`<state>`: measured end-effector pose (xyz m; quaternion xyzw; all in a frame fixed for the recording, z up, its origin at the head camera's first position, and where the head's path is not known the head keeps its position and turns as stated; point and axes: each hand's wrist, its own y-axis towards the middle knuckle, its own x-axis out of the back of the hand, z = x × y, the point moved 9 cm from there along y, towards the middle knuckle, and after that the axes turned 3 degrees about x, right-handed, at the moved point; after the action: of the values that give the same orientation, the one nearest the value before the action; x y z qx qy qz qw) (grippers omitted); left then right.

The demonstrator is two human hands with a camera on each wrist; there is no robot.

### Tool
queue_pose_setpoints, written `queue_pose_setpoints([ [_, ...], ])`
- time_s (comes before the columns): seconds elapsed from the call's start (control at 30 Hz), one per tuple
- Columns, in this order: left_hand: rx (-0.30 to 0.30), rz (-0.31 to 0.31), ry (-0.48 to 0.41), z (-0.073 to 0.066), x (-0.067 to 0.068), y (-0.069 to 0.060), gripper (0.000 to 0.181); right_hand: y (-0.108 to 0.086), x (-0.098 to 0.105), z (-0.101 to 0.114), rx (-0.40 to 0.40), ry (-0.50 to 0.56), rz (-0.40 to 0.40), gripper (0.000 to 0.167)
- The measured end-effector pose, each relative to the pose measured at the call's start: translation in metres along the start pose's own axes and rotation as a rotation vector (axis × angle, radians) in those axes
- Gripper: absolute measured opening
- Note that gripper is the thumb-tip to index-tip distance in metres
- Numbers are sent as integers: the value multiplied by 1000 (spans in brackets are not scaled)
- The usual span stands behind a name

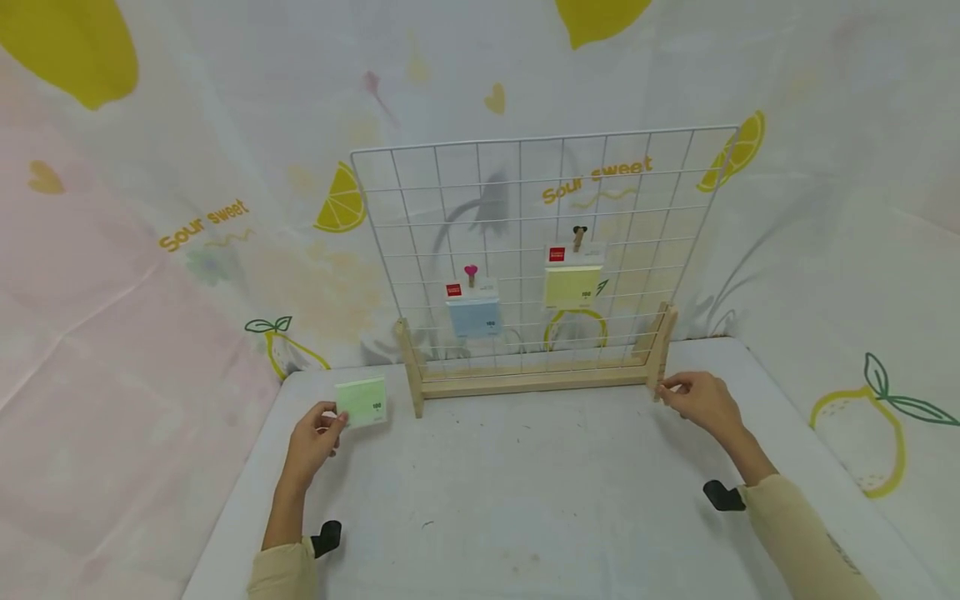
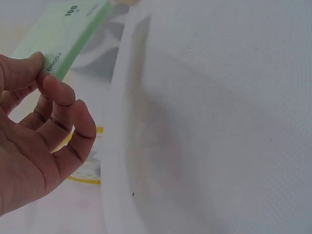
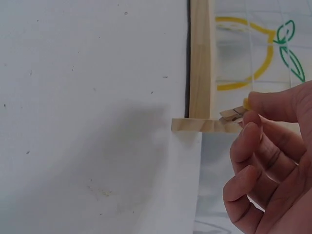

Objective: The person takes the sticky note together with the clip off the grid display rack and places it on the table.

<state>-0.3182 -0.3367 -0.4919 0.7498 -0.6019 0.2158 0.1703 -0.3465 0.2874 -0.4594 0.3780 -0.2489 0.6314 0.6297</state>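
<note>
In the head view, my left hand (image 1: 313,442) pinches a green sticky note pad (image 1: 363,402) by its edge, held above the table's left side. The left wrist view shows the pad (image 2: 66,29) between thumb and fingers, the other fingers loosely bent. My right hand (image 1: 703,402) is beside the right foot of the wire grid rack (image 1: 525,386). Its thumb and finger pinch a small wooden clothespin (image 3: 233,114) with a yellow end, best seen in the right wrist view. On the grid, clothespins hold a blue sticky note pad (image 1: 474,319) and a yellow sticky note pad (image 1: 573,287).
The rack's wooden base stands along the back of a white table (image 1: 510,500). A lemon-printed cloth (image 1: 247,108) hangs behind and at both sides. Black wrist mounts (image 1: 326,539) show at both sleeves.
</note>
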Motion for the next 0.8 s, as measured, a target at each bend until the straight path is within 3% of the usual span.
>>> queue_pose_setpoints([
  [0.33,56,35,24,13,-3,3,29,-9,-6,-19,-79,-78,104,31],
  [0.53,67,42,37,20,-4,3,28,-13,-9,-25,-93,-150,126,30],
  [0.8,78,50,62,26,-6,1,28,-16,-11,-30,-115,-162,139,30],
])
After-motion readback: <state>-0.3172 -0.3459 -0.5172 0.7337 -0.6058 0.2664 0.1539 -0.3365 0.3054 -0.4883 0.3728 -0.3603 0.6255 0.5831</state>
